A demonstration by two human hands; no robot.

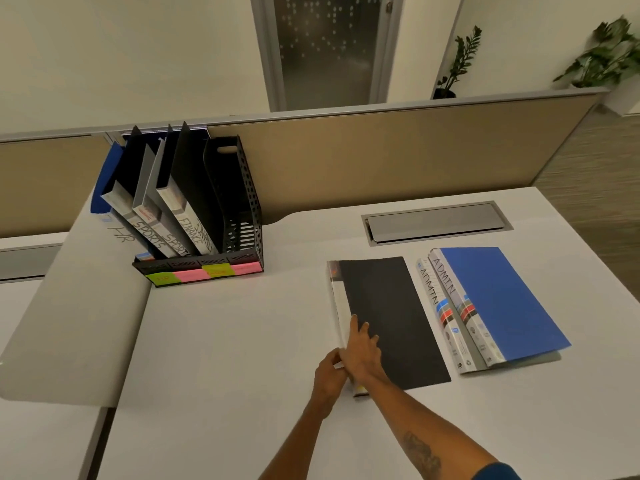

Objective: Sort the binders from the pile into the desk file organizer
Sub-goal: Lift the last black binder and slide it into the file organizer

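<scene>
Gripping the black binder (pixel 388 320) spine at lower centre, left hand (pixel 329 374) pinches, right hand (pixel 363 351) lies flat (label hidden), next lift toward organizer (pixel 221 233) upper left.

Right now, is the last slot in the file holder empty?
Empty. The rightmost slot of the file holder shows only bare black walls; binders fill the others.

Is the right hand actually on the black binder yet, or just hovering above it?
Touching. In the head view the right hand lies flat on the black binder near its spine edge, fingers spread on the cover, with no gap visible.
</scene>
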